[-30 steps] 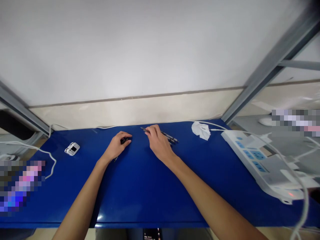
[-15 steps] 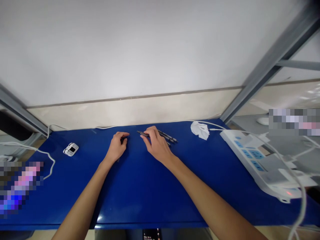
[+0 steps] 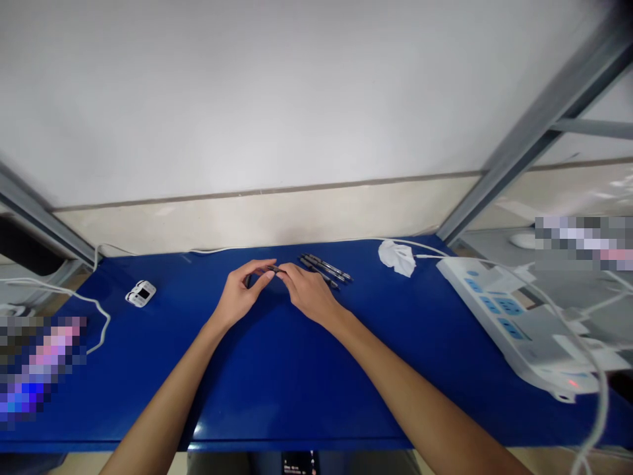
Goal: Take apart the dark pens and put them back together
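My left hand (image 3: 237,293) and my right hand (image 3: 311,290) meet over the middle of the blue desk. A dark pen (image 3: 275,268) runs between their fingertips. My right fingers are closed around it, and my left thumb and forefinger pinch its left end. Another dark piece (image 3: 248,280) shows inside the curl of my left hand, mostly hidden, so its kind is unclear. Just beyond my right hand lie several black and clear pens (image 3: 329,266), side by side and slanting down to the right.
A small white device with a dark screen (image 3: 141,293) sits on the left of the blue desk (image 3: 297,382). Crumpled white tissue (image 3: 397,257) lies at the back right, near a white cable. A large white power strip (image 3: 494,310) fills the right side. A pale wall stands behind.
My hands have come together, the left moving right and its fingertips now pinching the end of the pen in my right hand. More of the lying pens shows.
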A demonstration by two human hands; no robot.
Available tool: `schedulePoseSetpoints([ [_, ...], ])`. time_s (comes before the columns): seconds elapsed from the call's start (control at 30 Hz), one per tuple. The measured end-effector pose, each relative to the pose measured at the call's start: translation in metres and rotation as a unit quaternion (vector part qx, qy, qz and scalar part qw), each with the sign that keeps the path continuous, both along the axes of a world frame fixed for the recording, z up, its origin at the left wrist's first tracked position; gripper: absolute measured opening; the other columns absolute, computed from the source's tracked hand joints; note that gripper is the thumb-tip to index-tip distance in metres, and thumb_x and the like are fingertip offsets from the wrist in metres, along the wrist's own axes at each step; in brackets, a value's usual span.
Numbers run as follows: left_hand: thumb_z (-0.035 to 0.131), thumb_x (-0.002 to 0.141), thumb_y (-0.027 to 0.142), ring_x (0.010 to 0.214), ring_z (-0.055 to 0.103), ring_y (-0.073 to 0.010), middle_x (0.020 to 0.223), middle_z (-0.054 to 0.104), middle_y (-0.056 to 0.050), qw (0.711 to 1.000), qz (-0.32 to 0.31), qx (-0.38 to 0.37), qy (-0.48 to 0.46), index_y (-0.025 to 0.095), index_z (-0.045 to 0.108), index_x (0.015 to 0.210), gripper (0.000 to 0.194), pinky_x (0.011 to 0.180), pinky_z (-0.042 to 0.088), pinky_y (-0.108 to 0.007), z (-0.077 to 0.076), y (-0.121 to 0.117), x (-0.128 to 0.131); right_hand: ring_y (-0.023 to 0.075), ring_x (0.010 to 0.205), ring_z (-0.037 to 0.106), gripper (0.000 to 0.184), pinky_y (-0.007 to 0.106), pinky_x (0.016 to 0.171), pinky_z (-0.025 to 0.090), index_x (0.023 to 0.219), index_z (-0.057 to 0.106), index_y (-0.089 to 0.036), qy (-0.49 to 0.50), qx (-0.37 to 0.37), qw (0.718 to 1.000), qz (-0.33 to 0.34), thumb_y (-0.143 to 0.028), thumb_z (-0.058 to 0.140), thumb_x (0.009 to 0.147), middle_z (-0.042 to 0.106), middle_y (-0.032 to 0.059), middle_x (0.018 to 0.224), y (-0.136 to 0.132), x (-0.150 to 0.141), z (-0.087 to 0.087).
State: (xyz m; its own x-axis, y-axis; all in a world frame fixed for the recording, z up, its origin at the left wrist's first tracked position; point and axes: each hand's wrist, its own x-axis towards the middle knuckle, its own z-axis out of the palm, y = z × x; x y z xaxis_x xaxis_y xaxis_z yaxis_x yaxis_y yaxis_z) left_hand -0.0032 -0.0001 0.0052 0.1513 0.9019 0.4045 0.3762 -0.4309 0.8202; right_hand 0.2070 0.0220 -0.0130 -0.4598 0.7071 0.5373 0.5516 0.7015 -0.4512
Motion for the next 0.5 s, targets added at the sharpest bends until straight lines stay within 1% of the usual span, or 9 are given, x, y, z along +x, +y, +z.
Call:
schedulePoseSetpoints([
  [0.1, 0.066, 0.099, 0.047, 0.101, 0.073, -0.0221, 0.115, 0.079, -0.004, 1.000, 0.015, 0.003, -0.009, 0.028, 0.078, 0.115, 0.028, 0.095, 0.059, -0.038, -0.0018, -0.0007, 0.0030, 0.0242, 0.083, 0.071, 0.034, 0.033, 0.069, 0.044, 0.118, 0.065, -0.023, -0.001, -0.014, 1.000, 0.011, -0.042, 0.037, 0.114, 0.076, 0.0107, 0.099, -0.0008, 0.0001, 0.0001],
  [0.17, 0.067, 0.099, 0.047, 0.096, 0.072, -0.0214, 0.107, 0.079, -0.004, 1.000, 0.025, 0.011, 0.001, 0.027, 0.079, 0.109, 0.026, 0.090, 0.058, -0.036, -0.0020, -0.0010, 0.0024, 0.0238, 0.081, 0.070, 0.033, 0.032, 0.069, 0.043, 0.113, 0.066, -0.024, 0.022, -0.034, 0.999, 0.021, -0.045, 0.041, 0.113, 0.076, 0.0092, 0.095, -0.0018, 0.0002, 0.0015],
  [0.27, 0.065, 0.101, 0.046, 0.088, 0.069, -0.0193, 0.100, 0.077, -0.003, 0.999, 0.029, 0.025, 0.036, 0.026, 0.078, 0.105, 0.025, 0.082, 0.055, -0.033, 0.0011, -0.0028, 0.0008, 0.0242, 0.082, 0.070, 0.026, 0.031, 0.069, 0.044, 0.111, 0.065, -0.026, 0.066, -0.067, 0.995, 0.035, -0.049, 0.052, 0.108, 0.076, 0.0080, 0.096, -0.0038, 0.0003, 0.0044],
  [0.37, 0.061, 0.103, 0.045, 0.081, 0.065, -0.0172, 0.095, 0.075, -0.003, 0.998, 0.023, 0.029, 0.060, 0.024, 0.075, 0.103, 0.026, 0.076, 0.051, -0.031, 0.0043, -0.0053, 0.0002, 0.0235, 0.077, 0.069, 0.023, 0.030, 0.066, 0.040, 0.114, 0.062, -0.026, 0.057, -0.076, 0.995, 0.035, -0.048, 0.061, 0.104, 0.075, 0.0061, 0.095, -0.0051, 0.0007, 0.0064],
  [0.5, 0.055, 0.106, 0.045, 0.080, 0.060, -0.0160, 0.091, 0.070, -0.002, 0.996, 0.011, 0.038, 0.076, 0.022, 0.070, 0.100, 0.028, 0.076, 0.047, -0.030, 0.0036, -0.0062, 0.0001, 0.0224, 0.073, 0.068, 0.019, 0.030, 0.062, 0.037, 0.110, 0.056, -0.025, 0.024, -0.066, 0.997, 0.044, -0.044, 0.055, 0.108, 0.072, 0.0045, 0.088, -0.0044, 0.0009, 0.0054],
])
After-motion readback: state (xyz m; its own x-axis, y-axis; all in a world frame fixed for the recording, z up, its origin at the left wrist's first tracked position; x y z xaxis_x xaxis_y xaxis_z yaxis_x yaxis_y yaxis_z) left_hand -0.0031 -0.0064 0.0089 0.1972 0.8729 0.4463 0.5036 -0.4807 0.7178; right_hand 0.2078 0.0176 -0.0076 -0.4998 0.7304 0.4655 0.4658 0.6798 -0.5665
